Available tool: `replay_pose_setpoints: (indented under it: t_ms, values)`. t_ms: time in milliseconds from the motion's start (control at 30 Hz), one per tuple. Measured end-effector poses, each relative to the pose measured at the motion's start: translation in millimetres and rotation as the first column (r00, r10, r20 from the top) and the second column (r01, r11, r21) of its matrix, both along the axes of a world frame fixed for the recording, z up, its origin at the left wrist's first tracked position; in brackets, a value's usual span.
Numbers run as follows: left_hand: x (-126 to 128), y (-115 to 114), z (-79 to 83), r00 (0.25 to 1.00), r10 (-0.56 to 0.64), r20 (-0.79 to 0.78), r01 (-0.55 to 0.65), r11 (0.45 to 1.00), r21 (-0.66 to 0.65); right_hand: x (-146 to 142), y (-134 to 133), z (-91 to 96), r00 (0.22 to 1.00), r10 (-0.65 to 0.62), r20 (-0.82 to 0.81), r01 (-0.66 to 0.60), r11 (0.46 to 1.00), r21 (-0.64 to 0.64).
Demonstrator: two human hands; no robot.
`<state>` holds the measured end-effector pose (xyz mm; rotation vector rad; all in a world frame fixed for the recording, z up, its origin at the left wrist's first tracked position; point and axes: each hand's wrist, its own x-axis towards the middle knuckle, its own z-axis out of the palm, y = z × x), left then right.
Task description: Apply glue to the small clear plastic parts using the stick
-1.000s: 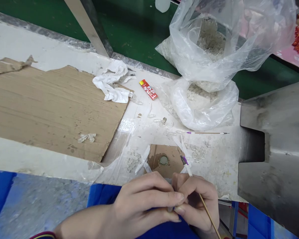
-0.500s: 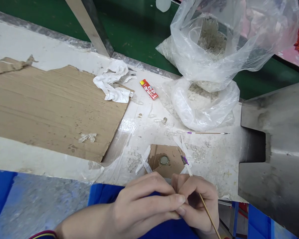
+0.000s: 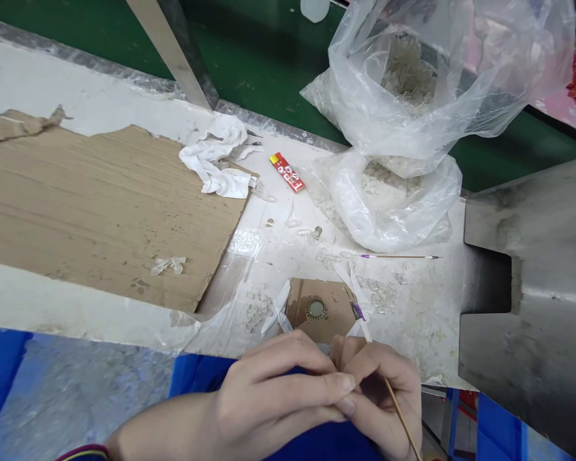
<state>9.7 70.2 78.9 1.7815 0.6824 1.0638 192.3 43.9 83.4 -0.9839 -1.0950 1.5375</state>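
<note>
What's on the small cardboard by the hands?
Round crimped cap on the small cardboard; brush tip overlapping its right edge, contact unclear. Left hand and right hand hide part of its near side.

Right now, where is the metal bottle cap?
In the head view, the metal bottle cap lies just right of centre on the small cardboard piece, left of the brush held in the right hand.

A stained white counter (image 3: 432, 326) meets a dark green surface (image 3: 264, 70) beyond. 1 pale post (image 3: 166, 51) stands at their border. Mottled gray floor (image 3: 91, 394) shows below.
</note>
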Motion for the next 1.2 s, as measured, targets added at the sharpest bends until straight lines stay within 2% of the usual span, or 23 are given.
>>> replay_pose_setpoints:
  t_ms: [200, 500, 733, 1200]
  values:
    - [-3, 1, 1.2, 0.997, -0.071, -0.014, 0.071, 0.997, -0.010, -4, 1, -1.3, 0.999, -0.014, -0.051, 0.014, 1.000, -0.009]
    - [2, -1, 3.4, 1.000, -0.008, -0.010, 0.008, 1.000, 0.005, -11, 3, 2.4, 0.997, -0.068, -0.029, 0.068, 0.998, -0.014]
    - [9, 3, -2.0, 0.990, 0.076, 0.120, -0.056, 0.985, -0.164, -7, 2, -0.1, 0.997, -0.072, -0.033, 0.072, 0.997, -0.010]
    - [6, 2, -2.8, 0.987, 0.053, 0.149, -0.025, 0.983, -0.184, -3, 1, 1.7, 0.996, -0.038, -0.075, 0.036, 0.999, -0.033]
